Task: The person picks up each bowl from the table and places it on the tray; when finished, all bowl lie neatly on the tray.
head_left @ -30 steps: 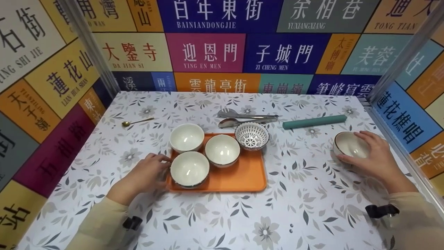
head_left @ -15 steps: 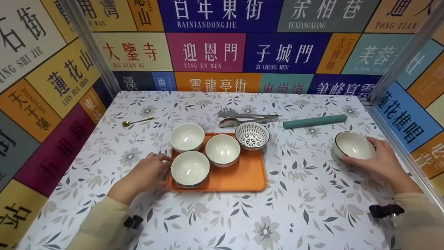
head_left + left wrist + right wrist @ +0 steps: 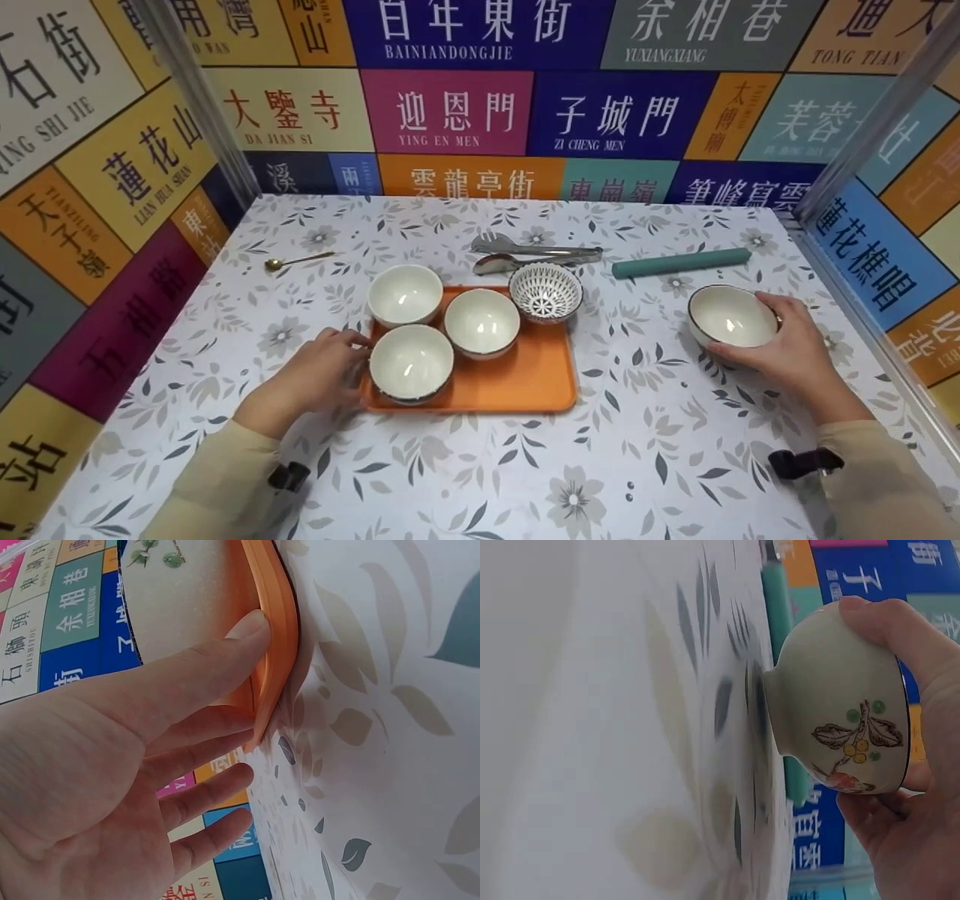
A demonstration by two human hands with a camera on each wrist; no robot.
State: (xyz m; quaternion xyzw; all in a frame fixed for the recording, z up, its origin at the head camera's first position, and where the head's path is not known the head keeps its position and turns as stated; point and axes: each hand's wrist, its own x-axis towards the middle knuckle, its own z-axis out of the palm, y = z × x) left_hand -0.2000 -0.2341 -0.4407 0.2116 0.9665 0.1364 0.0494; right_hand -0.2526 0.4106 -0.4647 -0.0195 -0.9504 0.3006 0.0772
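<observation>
My right hand (image 3: 799, 356) grips a cream bowl (image 3: 731, 322) with a dark rim at the right of the table. In the right wrist view, this bowl (image 3: 840, 705) is upright, with painted leaves and berries on its side and its foot close over the tablecloth. My left hand (image 3: 319, 375) rests at the left edge of an orange tray (image 3: 517, 382). Its thumb lies against the tray rim (image 3: 277, 622) in the left wrist view, fingers loosely extended. On the tray stand three cream bowls (image 3: 411, 364) and, at its back right corner, a black-and-white patterned bowl (image 3: 545, 292).
Behind the tray lie metal tongs (image 3: 536, 247) and a spoon (image 3: 495, 263). A green roll (image 3: 681, 262) is at the back right, and a small gold spoon (image 3: 298, 261) at the back left. Sign-printed walls (image 3: 450, 112) border the flowered tablecloth (image 3: 570, 465).
My right hand has taken a firmer hold of the cream bowl and moved it a little to the left. The left hand and the tray have stayed put.
</observation>
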